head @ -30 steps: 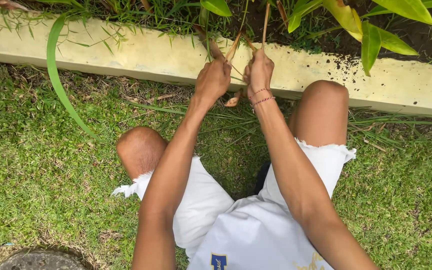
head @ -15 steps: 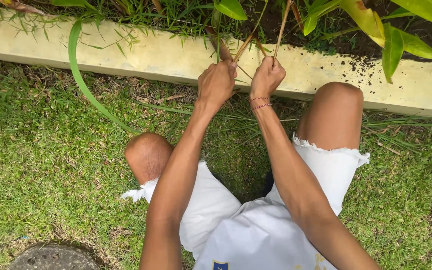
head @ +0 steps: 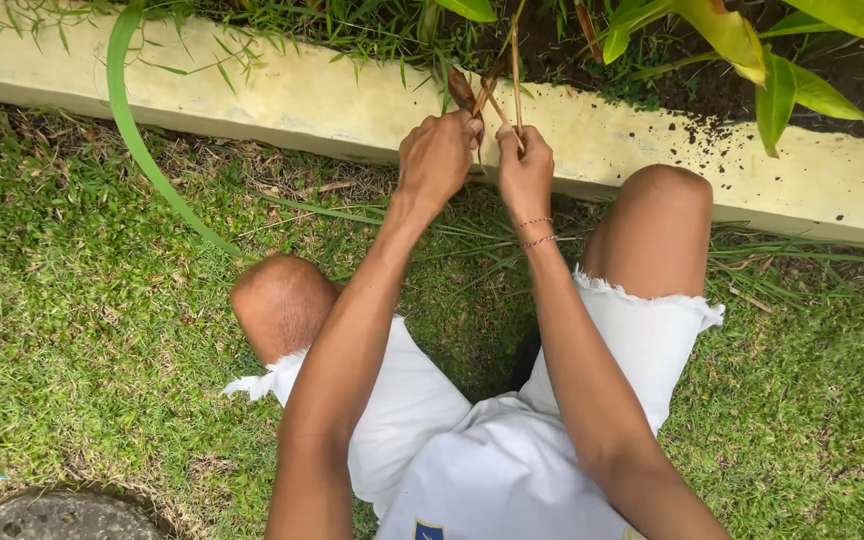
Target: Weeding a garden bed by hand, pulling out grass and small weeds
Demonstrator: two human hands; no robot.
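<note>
I am squatting on grass in front of a low pale concrete curb point(head: 282, 95) that borders a planting bed. My left hand point(head: 437, 155) is closed around dry brown plant stalks point(head: 492, 85) rising from the bed over the curb. Right beside it, my right hand point(head: 524, 172) grips the same bunch of stalks; thin thread bracelets circle its wrist. Both fists sit just in front of the curb's top edge, nearly touching each other. My bare knees and white frayed shorts point(head: 642, 340) show below.
Green broad leaves point(head: 752, 50) and dark soil point(head: 692, 85) fill the bed behind the curb. A long green blade point(head: 137, 140) arches down over the curb at left. A round stone or concrete disc point(head: 62, 515) lies at the bottom left in the lawn.
The view has shifted so the curb sits lower in frame. Both hands have stayed clenched on the stalks, close together, with the right hand now nearer the left.
</note>
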